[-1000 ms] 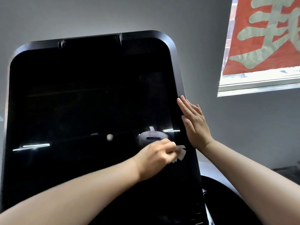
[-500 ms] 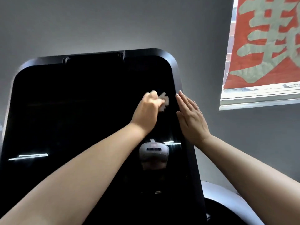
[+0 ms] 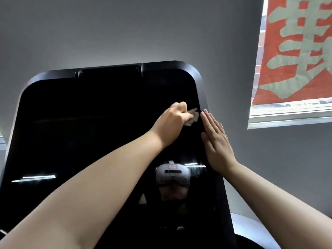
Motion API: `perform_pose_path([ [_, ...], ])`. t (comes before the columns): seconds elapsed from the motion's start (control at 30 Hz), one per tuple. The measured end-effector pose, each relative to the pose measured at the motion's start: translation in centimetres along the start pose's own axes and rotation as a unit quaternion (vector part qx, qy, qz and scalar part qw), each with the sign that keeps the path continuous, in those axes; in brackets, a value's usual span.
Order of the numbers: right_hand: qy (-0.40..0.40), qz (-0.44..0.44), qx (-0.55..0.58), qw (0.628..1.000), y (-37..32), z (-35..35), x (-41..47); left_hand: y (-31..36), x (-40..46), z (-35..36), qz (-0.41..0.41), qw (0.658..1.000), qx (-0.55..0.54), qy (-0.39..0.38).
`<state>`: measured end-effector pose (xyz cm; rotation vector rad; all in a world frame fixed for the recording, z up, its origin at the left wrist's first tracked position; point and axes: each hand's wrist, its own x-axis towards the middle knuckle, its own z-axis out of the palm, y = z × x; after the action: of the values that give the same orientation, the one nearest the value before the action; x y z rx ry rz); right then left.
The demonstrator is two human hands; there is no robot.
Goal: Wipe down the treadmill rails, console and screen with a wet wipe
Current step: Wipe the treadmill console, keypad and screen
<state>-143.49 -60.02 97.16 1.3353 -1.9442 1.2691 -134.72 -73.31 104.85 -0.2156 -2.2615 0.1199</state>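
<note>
The treadmill's large black screen (image 3: 86, 133) fills the left and middle of the head view, tilted back, with a rounded black frame. My left hand (image 3: 172, 121) grips a crumpled white wet wipe (image 3: 193, 116) and presses it on the glass near the screen's right edge, in its upper part. My right hand (image 3: 215, 141) lies flat with straight fingers against the right side of the frame, just right of the wipe. A white headset and part of a person are mirrored in the lower glass.
A grey wall rises behind the screen. A window (image 3: 287, 114) with a red banner (image 3: 296, 47) sits at the upper right. A pale rounded part of the treadmill (image 3: 255, 230) shows at the bottom right.
My left hand carried the wipe up the right side of the screen from low to high, then a little right toward the frame. My right hand stayed on the frame. The camera tilted up.
</note>
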Motion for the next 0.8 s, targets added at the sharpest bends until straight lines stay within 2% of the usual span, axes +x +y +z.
perform_pose_path([
  [0.17,-0.005,0.006,-0.033,0.999,0.2,-0.1,-0.2,-1.1,2.5,-1.0,-0.096,0.995,0.008,0.028],
  [0.3,-0.004,0.013,-0.058,0.998,-0.2,-0.2,-0.3,-3.7,3.0,-2.8,-0.281,0.953,0.003,0.111],
  [0.37,0.001,0.024,-0.056,0.998,-0.5,-0.2,-0.3,-4.2,3.4,-2.3,-0.309,0.945,-0.003,0.112],
  [0.5,0.005,0.039,-0.052,0.998,-0.6,-0.2,-0.2,-1.8,3.4,0.8,-0.282,0.955,-0.059,0.065],
  [0.67,0.004,0.030,-0.047,0.998,-0.4,-0.1,-0.2,3.5,1.4,1.6,-0.209,0.964,-0.143,0.076],
  [0.8,0.006,0.038,-0.045,0.998,-0.5,-0.2,-0.2,4.4,-0.8,1.7,-0.134,0.981,-0.111,0.081],
])
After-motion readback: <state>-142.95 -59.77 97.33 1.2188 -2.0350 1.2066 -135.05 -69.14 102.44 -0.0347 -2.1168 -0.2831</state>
